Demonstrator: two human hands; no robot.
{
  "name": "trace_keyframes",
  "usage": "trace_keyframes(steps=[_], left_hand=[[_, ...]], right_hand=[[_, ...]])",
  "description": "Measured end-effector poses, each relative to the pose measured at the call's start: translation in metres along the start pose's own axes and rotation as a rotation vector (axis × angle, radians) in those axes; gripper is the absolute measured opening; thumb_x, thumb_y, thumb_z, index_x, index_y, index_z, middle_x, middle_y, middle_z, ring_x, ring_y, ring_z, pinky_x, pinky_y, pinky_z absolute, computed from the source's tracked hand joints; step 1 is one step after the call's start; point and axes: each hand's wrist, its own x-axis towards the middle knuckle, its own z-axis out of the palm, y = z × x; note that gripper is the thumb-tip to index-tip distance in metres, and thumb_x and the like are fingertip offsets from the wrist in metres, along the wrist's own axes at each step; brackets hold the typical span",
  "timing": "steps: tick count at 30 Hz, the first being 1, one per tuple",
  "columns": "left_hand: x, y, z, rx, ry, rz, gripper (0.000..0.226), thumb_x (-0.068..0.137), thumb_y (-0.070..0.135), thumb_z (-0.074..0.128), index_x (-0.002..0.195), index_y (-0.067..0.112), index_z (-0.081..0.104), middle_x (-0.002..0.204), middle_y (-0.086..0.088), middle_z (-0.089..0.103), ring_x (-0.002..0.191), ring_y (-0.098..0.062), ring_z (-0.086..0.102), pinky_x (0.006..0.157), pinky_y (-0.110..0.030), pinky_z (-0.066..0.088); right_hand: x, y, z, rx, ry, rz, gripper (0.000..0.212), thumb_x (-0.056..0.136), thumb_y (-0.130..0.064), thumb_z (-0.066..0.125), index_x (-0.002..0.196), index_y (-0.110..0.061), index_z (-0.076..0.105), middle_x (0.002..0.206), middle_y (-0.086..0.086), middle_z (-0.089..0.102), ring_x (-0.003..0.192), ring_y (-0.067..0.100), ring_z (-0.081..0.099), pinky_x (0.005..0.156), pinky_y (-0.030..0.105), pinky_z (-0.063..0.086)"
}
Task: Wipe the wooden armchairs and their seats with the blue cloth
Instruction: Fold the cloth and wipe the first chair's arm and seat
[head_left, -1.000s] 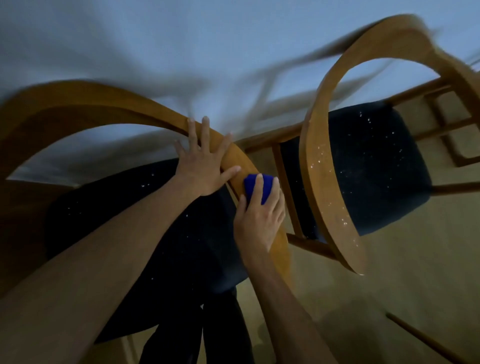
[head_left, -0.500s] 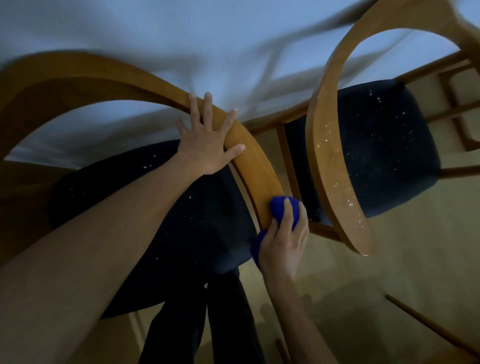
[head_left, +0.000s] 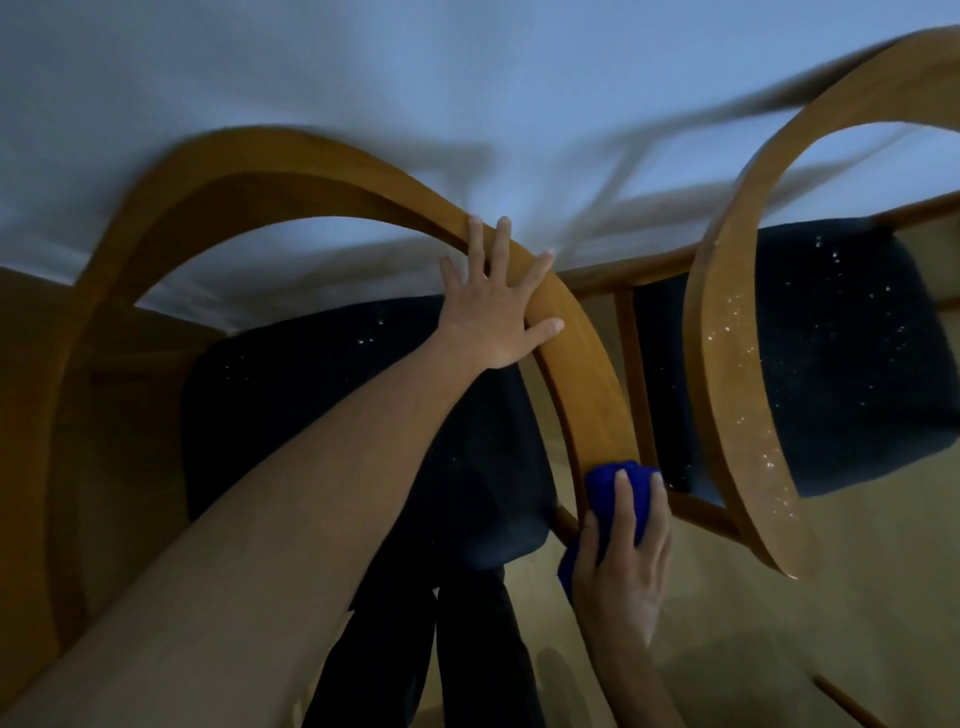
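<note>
1. Pressing flat with fingers spread, the left hand rests on the near armchair's curved wooden armrest.
2. The right hand grips the blue cloth against that armrest's lower end.
3. A second armchair, speckled with white flecks, stands just beside.

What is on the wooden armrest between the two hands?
Head view: only bare armrest between left hand and right hand with blue cloth.

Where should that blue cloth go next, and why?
Probably across to the right chair's armrest: the right hand has the cloth at the near end of the left chair's armrest, and the other is speckled white.
</note>
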Motion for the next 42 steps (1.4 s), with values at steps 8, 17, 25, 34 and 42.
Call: trace_keyframes(steps=[8, 17, 25, 34, 42], left_hand=[[-0.028, -0.006, 0.008, -0.024, 0.009, 0.025, 0.073, 0.096, 0.056, 0.033, 0.151, 0.032, -0.007, 0.156, -0.01, -0.026, 0.143, -0.035, -0.021, 0.114, -0.063, 0.0], [-0.107, -0.078, 0.049, -0.127, -0.136, -0.166, 0.067, 0.1, 0.047, 0.028, 0.153, 0.019, -0.003, 0.158, -0.01, -0.02, 0.145, -0.03, -0.017, 0.116, -0.056, -0.001], [-0.158, -0.148, 0.097, -0.24, -0.193, -0.448, 0.064, 0.101, 0.044, 0.026, 0.153, 0.018, 0.0, 0.16, -0.01, -0.013, 0.147, -0.029, -0.01, 0.118, -0.054, 0.002], [-0.182, -0.246, 0.154, -0.268, -0.175, -0.745, 0.067, 0.101, 0.036, 0.029, 0.152, 0.012, -0.006, 0.159, -0.011, -0.014, 0.146, -0.03, -0.009, 0.118, -0.052, 0.006], [-0.181, -0.281, 0.193, -0.433, -0.135, -0.802, 0.081, 0.096, 0.03, 0.046, 0.151, 0.009, -0.01, 0.158, -0.014, -0.015, 0.147, -0.031, -0.003, 0.119, -0.044, 0.01]], right_hand=[[0.13, -0.071, 0.016, -0.074, 0.032, -0.153, 0.05, 0.094, -0.016, 0.052, 0.141, -0.014, 0.034, 0.15, 0.019, 0.028, 0.133, 0.038, 0.034, 0.107, 0.052, 0.032], [0.215, -0.136, 0.023, -0.133, -0.012, -0.343, 0.045, 0.091, -0.004, 0.052, 0.134, -0.013, 0.042, 0.132, 0.02, 0.044, 0.115, 0.041, 0.046, 0.098, 0.052, 0.036], [0.156, -0.221, 0.075, -0.07, -0.148, -0.837, 0.056, 0.084, -0.01, 0.065, 0.136, -0.013, 0.045, 0.136, 0.017, 0.044, 0.12, 0.035, 0.046, 0.101, 0.049, 0.039], [0.083, -0.308, 0.196, -0.009, -0.399, -0.821, 0.05, 0.093, -0.017, 0.056, 0.141, -0.016, 0.041, 0.143, 0.02, 0.039, 0.121, 0.042, 0.043, 0.095, 0.052, 0.04], [0.052, -0.337, 0.291, -0.226, -0.598, -0.914, 0.061, 0.1, -0.046, 0.031, 0.152, -0.02, 0.01, 0.159, 0.016, -0.004, 0.145, 0.039, -0.007, 0.116, 0.054, -0.001]])
